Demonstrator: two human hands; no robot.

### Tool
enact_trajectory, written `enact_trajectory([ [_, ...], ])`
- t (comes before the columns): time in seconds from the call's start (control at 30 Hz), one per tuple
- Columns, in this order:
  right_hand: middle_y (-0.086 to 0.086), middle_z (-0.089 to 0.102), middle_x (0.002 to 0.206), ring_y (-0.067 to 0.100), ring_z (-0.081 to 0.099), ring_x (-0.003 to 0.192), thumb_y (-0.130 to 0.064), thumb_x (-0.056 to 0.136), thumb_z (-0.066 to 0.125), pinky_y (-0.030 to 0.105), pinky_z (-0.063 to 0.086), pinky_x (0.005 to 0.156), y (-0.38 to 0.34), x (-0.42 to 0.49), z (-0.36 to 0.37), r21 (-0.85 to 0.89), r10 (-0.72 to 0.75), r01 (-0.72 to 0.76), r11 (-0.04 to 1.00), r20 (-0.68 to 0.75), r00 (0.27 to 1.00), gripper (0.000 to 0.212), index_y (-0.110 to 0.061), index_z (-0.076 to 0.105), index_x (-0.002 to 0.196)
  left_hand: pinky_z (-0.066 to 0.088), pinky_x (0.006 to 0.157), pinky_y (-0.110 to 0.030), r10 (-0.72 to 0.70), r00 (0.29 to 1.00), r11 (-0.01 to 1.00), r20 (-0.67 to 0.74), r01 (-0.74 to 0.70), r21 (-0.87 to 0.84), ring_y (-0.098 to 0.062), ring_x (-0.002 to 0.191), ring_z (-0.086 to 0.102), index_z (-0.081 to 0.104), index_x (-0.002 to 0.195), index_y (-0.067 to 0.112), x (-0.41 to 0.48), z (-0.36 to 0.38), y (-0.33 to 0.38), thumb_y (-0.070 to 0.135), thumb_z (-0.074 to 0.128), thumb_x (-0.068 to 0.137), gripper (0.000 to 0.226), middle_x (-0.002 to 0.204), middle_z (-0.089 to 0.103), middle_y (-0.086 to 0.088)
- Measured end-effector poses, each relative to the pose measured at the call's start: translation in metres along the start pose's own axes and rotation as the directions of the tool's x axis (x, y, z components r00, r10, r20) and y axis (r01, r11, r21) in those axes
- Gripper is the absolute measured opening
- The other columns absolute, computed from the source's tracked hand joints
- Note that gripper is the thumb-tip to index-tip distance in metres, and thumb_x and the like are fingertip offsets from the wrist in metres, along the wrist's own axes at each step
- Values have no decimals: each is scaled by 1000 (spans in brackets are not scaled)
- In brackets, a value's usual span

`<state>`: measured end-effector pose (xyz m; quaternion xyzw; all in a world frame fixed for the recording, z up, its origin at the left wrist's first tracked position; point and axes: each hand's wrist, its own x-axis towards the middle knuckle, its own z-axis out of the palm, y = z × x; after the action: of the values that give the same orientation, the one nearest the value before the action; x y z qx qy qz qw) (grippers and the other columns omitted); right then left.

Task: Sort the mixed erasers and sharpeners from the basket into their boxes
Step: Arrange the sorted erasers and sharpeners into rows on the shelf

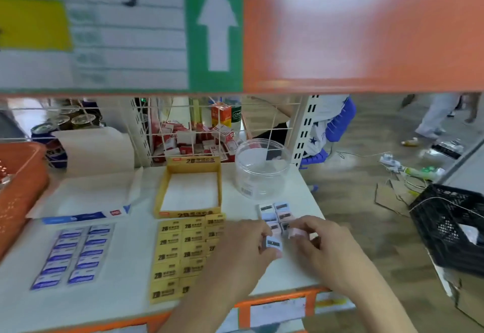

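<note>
Right, the small sharpener (273,243) with the dark label sits pinched in the fingertips of the left hand (243,251), its long side roughly across the shelf. The right hand (324,249) pinches a pink piece (297,232) just beside it. I see the sharpener cluster (275,214) lying just beyond both hands, and the clear jar (262,173) farther back, straight ahead between them, neither hand clearly nearer. I judge that jar the sharpeners' home. Leftward come the yellow box (160,196), yellow erasers (180,251), blue erasers (73,254) and orange basket (23,183).
</note>
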<state>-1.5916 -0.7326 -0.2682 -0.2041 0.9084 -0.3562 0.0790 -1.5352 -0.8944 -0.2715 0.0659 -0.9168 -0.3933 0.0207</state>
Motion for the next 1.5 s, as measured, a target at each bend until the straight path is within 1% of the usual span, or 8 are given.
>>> enact_trajectory([
  [0.17,-10,65,83,-2,56,69,-3,79,58,12,41,64,9,4,-1,-93,-92,100,991,82,992,27,-26,70,84,43,87,-27,-24,1000,985,0,24,169,-10,96,51,59,110,24,1,16,5,42,63,88,29,99,52,8],
  [0.3,-7,65,91,5,59,82,-3,77,58,13,44,74,17,5,1,-106,-105,116,988,99,989,26,-24,69,86,41,91,-28,-72,997,981,7,70,184,-11,103,50,59,117,25,2,16,7,42,63,88,34,109,55,7],
  [0.5,-11,56,91,3,53,70,-11,76,69,8,39,64,24,9,1,-98,-77,83,992,61,995,32,-35,50,84,44,85,-25,-119,992,982,-34,123,143,-7,94,53,51,111,27,1,16,12,41,65,87,31,103,50,12],
  [0.83,-10,59,84,3,56,68,-9,75,67,9,42,63,26,12,-2,-27,-13,15,1000,54,998,28,-30,58,90,36,74,-21,-131,990,983,-60,138,120,-4,85,44,41,88,31,8,19,12,37,68,85,28,93,43,17],
  [1.03,-9,59,80,-4,54,70,-10,77,67,8,43,64,24,14,-3,8,-2,1,1000,51,999,28,-31,57,92,40,76,-21,-150,986,982,-74,157,104,-6,90,49,45,92,27,12,23,12,39,71,82,30,99,44,14],
  [1.17,-9,59,79,-11,51,69,-12,79,66,7,42,62,24,15,-2,3,-2,1,1000,69,998,27,-32,56,93,38,69,-16,-152,987,979,-57,158,129,-4,88,47,47,96,27,14,24,10,42,71,81,32,100,46,13],
  [1.27,-9,59,80,-12,51,73,-13,80,67,7,42,63,25,16,-2,-4,-15,15,1000,69,997,28,-34,55,94,35,66,-12,-149,987,980,-56,155,126,-2,88,46,47,95,27,15,24,8,43,71,81,32,99,46,14],
  [1.5,-10,58,79,-12,51,73,-12,79,67,6,41,62,24,18,-1,-37,-47,49,998,66,997,26,-31,54,92,37,66,-14,-133,989,981,-62,140,135,-2,83,48,48,94,28,16,26,6,43,71,80,32,96,47,14],
])
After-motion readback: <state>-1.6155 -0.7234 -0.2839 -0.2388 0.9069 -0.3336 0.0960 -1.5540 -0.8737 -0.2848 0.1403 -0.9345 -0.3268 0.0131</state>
